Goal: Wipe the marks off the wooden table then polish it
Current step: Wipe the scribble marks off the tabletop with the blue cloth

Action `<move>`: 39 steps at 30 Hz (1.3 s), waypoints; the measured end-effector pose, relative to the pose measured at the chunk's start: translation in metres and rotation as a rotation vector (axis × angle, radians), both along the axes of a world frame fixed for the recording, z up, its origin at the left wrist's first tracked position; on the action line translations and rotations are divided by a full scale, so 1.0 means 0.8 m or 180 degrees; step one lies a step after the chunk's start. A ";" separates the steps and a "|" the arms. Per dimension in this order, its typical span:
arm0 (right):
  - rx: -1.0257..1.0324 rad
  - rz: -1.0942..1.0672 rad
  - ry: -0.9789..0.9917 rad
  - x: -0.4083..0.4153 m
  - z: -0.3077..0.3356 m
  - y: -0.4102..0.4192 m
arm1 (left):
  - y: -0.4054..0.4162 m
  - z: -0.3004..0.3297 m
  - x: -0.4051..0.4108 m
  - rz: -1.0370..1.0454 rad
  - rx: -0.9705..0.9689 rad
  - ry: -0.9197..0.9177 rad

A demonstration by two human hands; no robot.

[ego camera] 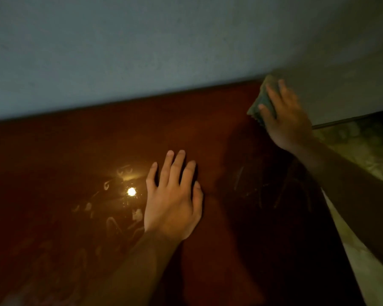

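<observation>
A dark reddish-brown wooden table (97, 146) with a glossy top fills the lower frame. Pale smudged marks (111, 221) show on it left of centre, around a bright light reflection (131, 191). Fainter streaks (241, 182) lie in shadow further right. My left hand (173, 202) rests flat on the table, palm down, fingers spread, holding nothing. My right hand (285, 120) presses a greenish cloth (260, 102) onto the table's far right corner, close to the wall; most of the cloth is hidden under the fingers.
A pale grey-blue wall (164, 51) runs along the table's far edge. To the right, beyond the table edge, lies a patterned floor (363, 151) with a dark strip at the wall's foot. The scene is dim.
</observation>
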State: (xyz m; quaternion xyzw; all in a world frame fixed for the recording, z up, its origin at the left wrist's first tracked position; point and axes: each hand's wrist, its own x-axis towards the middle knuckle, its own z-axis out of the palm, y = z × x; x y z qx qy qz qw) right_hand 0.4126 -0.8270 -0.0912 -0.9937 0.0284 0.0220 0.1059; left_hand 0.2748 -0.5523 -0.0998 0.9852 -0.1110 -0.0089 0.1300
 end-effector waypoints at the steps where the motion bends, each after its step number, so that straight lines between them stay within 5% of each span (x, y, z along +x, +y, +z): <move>1: 0.0042 -0.0125 0.0009 0.002 0.000 0.001 | 0.000 0.000 0.001 0.0005 0.0027 0.0004; 4: -0.0369 -0.0297 -0.0033 -0.003 -0.003 0.040 | -0.003 0.001 0.000 0.0006 0.0035 0.0018; 10: -0.0355 0.1138 -0.0052 -0.035 -0.013 0.077 | -0.003 0.006 0.000 0.0040 0.0054 0.0084; 17: -0.0300 -0.0078 0.0089 -0.008 -0.005 0.027 | -0.003 0.008 0.000 0.0081 -0.0001 0.0110; 24: -0.0111 0.1277 -0.0205 -0.132 -0.015 0.112 | -0.003 0.009 -0.002 0.0090 0.0020 0.0120; 33: -0.0436 0.0036 0.0018 -0.081 -0.006 0.056 | -0.002 0.010 -0.001 0.0045 -0.0085 0.0014; 39: -0.0184 0.1408 0.0004 -0.203 -0.013 0.142 | 0.001 0.008 -0.002 -0.0054 -0.0045 -0.0018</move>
